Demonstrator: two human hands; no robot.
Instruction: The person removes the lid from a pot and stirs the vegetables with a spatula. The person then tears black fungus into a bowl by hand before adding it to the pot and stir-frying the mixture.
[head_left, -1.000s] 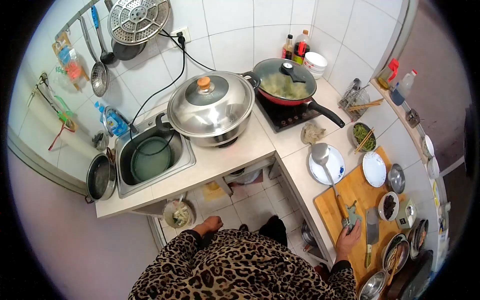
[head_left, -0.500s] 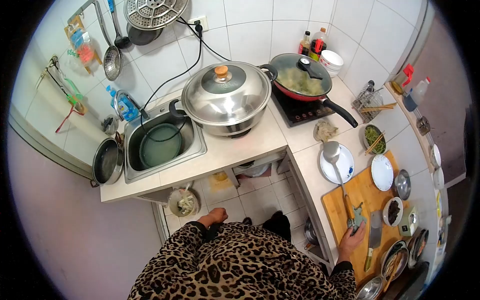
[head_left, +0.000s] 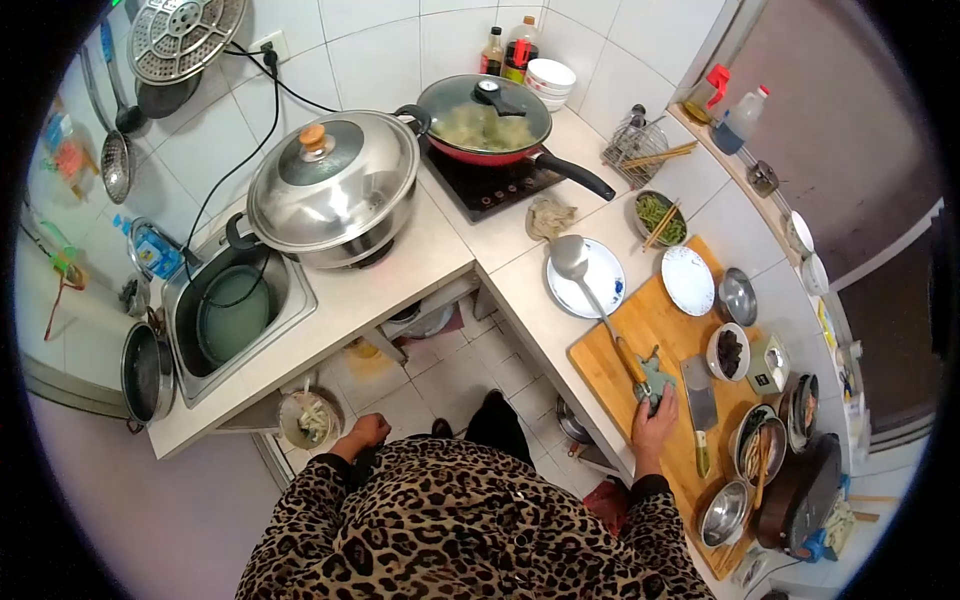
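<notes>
My right hand (head_left: 655, 422) is at the cutting board (head_left: 590, 350), its fingers closed on a crumpled grey-green piece that looks like a cloth (head_left: 655, 375). Beside that cloth lies the wooden handle of a spatula (head_left: 600, 310); its metal blade rests over a white plate (head_left: 560, 290). A cleaver (head_left: 700, 400) lies flat just right of my hand. My left hand (head_left: 370, 430) hangs at my waist, closed in a loose fist with nothing visible in it.
A lidded red pan (head_left: 490, 125) stands on an induction cooker (head_left: 480, 195), its handle jutting over the counter. A large lidded steel pot (head_left: 330, 210) stands near the sink (head_left: 300, 295). Bowls, including one with green vegetables (head_left: 655, 212), line the wall. A bin (head_left: 310, 415) stands below.
My view has turned right, so the counter objects appear further left. My right hand stays at the cloth and my left hand stays by my waist.
</notes>
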